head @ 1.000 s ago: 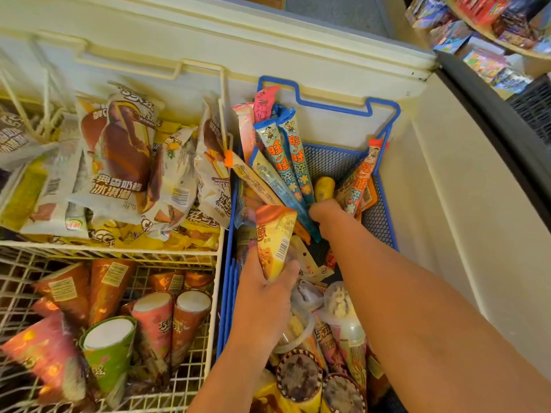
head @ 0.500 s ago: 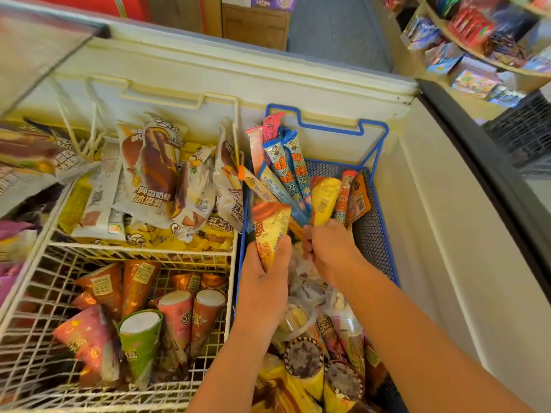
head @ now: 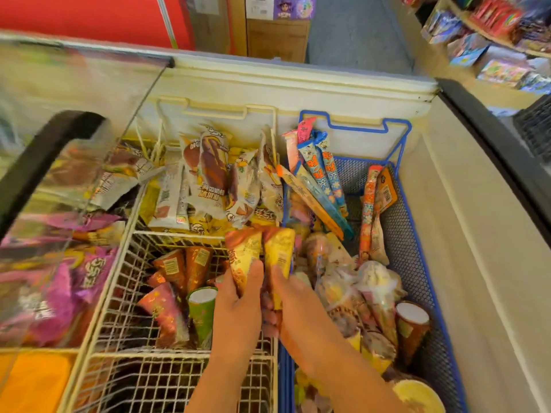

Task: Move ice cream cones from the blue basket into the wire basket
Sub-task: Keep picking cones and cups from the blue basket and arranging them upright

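Our left grip [head: 238,305] is clamped on an orange-and-yellow cone [head: 243,251], holding it by its narrow end so that the wide end points away from us. Our right grip [head: 298,308], just beside the left, is wrapped in the same way round a yellow cone [head: 279,248]. The two cones touch side by side. The orange-and-yellow cone hangs over the right edge of the wire basket [head: 119,293]. The yellow cone sits above the line where that basket meets the blue basket [head: 417,234].

Inside the wire basket several wrapped cones lie on their sides: a green cone [head: 202,311] with a white lid just beside our left wrist, a pink cone [head: 162,308] to its left, and two brown-orange cones [head: 173,266] behind them. Beyond a wire divider, chocolate bar packets [head: 208,174] lean in a stack against the back.

In the blue basket, clear-wrapped cones [head: 378,293] are heaped near our right forearm, and a brown cone [head: 413,323] with a white lid lies near the right wall. Long blue ice-pop tubes [head: 319,171] lean against the back left corner, and orange tubes [head: 368,210] stand further right.

Both baskets hang inside a cream freezer chest [head: 462,234]. On the left a glass sliding lid [head: 74,114] with a black handle [head: 35,162] covers purple packets [head: 59,293], which are blurred. Shop shelves [head: 492,40] with bright packets fill the upper right.
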### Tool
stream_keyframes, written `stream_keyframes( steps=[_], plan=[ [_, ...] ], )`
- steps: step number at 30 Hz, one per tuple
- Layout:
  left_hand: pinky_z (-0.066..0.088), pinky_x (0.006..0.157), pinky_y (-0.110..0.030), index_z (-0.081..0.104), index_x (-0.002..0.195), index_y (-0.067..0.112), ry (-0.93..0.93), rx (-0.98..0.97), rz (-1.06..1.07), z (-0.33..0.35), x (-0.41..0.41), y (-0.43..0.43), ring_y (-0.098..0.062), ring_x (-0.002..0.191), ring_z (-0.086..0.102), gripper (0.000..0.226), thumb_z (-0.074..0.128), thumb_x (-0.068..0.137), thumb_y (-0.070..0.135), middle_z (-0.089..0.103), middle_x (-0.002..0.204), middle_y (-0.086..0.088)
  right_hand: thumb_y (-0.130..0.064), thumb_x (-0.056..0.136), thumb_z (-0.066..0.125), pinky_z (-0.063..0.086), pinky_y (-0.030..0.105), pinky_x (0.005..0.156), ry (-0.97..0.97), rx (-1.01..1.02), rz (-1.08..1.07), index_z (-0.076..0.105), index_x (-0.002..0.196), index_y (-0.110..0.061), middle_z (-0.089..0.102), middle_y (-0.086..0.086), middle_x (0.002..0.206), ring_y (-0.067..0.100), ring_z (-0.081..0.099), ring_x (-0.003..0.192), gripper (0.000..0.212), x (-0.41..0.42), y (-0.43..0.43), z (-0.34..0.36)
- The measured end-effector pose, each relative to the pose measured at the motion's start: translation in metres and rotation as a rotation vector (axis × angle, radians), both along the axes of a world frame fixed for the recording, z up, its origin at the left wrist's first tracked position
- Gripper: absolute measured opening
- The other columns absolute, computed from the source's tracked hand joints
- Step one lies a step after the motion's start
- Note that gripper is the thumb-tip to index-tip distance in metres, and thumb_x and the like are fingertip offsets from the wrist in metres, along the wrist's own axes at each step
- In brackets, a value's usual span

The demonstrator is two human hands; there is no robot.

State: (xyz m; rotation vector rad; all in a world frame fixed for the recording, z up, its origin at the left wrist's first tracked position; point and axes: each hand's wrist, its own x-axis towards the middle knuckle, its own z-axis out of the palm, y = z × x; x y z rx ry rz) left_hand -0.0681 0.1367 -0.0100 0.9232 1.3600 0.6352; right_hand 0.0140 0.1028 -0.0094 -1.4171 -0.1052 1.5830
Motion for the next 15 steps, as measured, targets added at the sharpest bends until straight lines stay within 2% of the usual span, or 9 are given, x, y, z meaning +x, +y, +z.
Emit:
stream_keyframes(
  steps=[2, 4, 5, 6, 7, 8, 12, 14, 15],
  plan=[
    [0.042, 0.033, -0.01, 0.059, 0.087, 0.028, 0.084, 0.017, 0.048, -0.004, -0.021, -0.002, 0.007, 0.04, 0.06, 0.019, 0.055, 0.094, 0.045, 0.066, 0.052, 0.017, -0.044, 0.1, 0.044, 0.036, 0.026, 0.044, -0.012, -0.019, 0.041, 0.05, 0.101, -0.013, 0.046, -0.005, 0.058, 0.009, 0.044, 0.044, 0.031, -0.023, 0.001, -0.005],
    [0.047, 0.04, -0.01, 0.059, 0.09, 0.032, 0.178, 0.024, 0.099, -0.008, -0.04, -0.002, 0.011, 0.056, 0.065, 0.013, 0.055, 0.095, 0.044, 0.069, 0.068, 0.011, -0.044, 0.099, 0.044, 0.048, 0.027, 0.048, -0.071, -0.059, 0.099, 0.054, 0.106, -0.016, 0.058, -0.006, 0.069, 0.008, 0.058, 0.054, 0.031, -0.045, 0.004, -0.011],
    [0.056, 0.054, -0.017, 0.06, 0.095, 0.031, 0.208, 0.024, 0.108, -0.012, -0.049, -0.001, 0.004, 0.068, 0.07, 0.013, 0.055, 0.095, 0.043, 0.069, 0.081, 0.008, -0.044, 0.099, 0.043, 0.054, 0.031, 0.056, -0.124, -0.073, 0.136, 0.054, 0.11, -0.018, 0.063, -0.003, 0.081, 0.011, 0.064, 0.068, 0.03, -0.056, 0.006, -0.016],
    [0.061, 0.071, -0.031, 0.061, 0.102, 0.029, 0.219, 0.017, 0.1, -0.015, -0.056, -0.001, -0.006, 0.081, 0.071, 0.017, 0.054, 0.096, 0.043, 0.07, 0.092, 0.003, -0.043, 0.099, 0.042, 0.058, 0.037, 0.07, -0.198, -0.088, 0.169, 0.054, 0.113, -0.02, 0.066, 0.001, 0.094, 0.016, 0.066, 0.083, 0.029, -0.062, 0.007, -0.022],
    [0.058, 0.085, -0.044, 0.06, 0.109, 0.025, 0.231, 0.006, 0.083, -0.02, -0.062, -0.001, -0.016, 0.093, 0.069, 0.022, 0.054, 0.096, 0.041, 0.069, 0.1, 0.0, -0.039, 0.1, 0.042, 0.057, 0.039, 0.08, -0.272, -0.098, 0.194, 0.052, 0.115, -0.022, 0.066, 0.003, 0.103, 0.018, 0.066, 0.093, 0.025, -0.068, 0.008, -0.028],
    [0.054, 0.091, -0.051, 0.059, 0.114, 0.024, 0.241, -0.002, 0.072, -0.022, -0.066, -0.001, -0.02, 0.098, 0.066, 0.024, 0.053, 0.097, 0.04, 0.068, 0.103, 0.001, -0.036, 0.101, 0.041, 0.056, 0.036, 0.082, -0.336, -0.1, 0.219, 0.049, 0.115, -0.021, 0.065, 0.004, 0.107, 0.018, 0.064, 0.096, 0.022, -0.072, 0.009, -0.033],
    [0.053, 0.092, -0.05, 0.055, 0.117, 0.019, 0.277, -0.03, 0.03, -0.034, -0.072, 0.007, -0.021, 0.098, 0.065, 0.025, 0.056, 0.097, 0.035, 0.066, 0.101, 0.0, -0.026, 0.101, 0.042, 0.042, 0.018, 0.056, -0.513, -0.127, 0.314, 0.046, 0.109, -0.021, 0.061, -0.001, 0.097, 0.006, 0.058, 0.08, 0.01, -0.073, 0.012, -0.05],
    [0.052, 0.094, -0.051, 0.054, 0.12, 0.02, 0.276, -0.064, -0.002, -0.04, -0.072, 0.012, -0.023, 0.102, 0.064, 0.023, 0.056, 0.097, 0.025, 0.066, 0.108, -0.004, -0.024, 0.1, 0.045, 0.038, 0.014, 0.053, -0.575, -0.151, 0.338, 0.049, 0.109, -0.02, 0.06, -0.002, 0.096, 0.004, 0.056, 0.076, 0.01, -0.069, 0.013, -0.056],
    [0.051, 0.097, -0.052, 0.054, 0.123, 0.022, 0.258, -0.084, -0.013, -0.042, -0.071, 0.015, -0.024, 0.105, 0.063, 0.027, 0.056, 0.097, 0.017, 0.066, 0.112, -0.004, -0.023, 0.099, 0.048, 0.042, 0.015, 0.056, -0.6, -0.151, 0.344, 0.052, 0.11, -0.02, 0.061, -0.001, 0.097, 0.007, 0.058, 0.077, 0.012, -0.065, 0.013, -0.058]
  ],
)
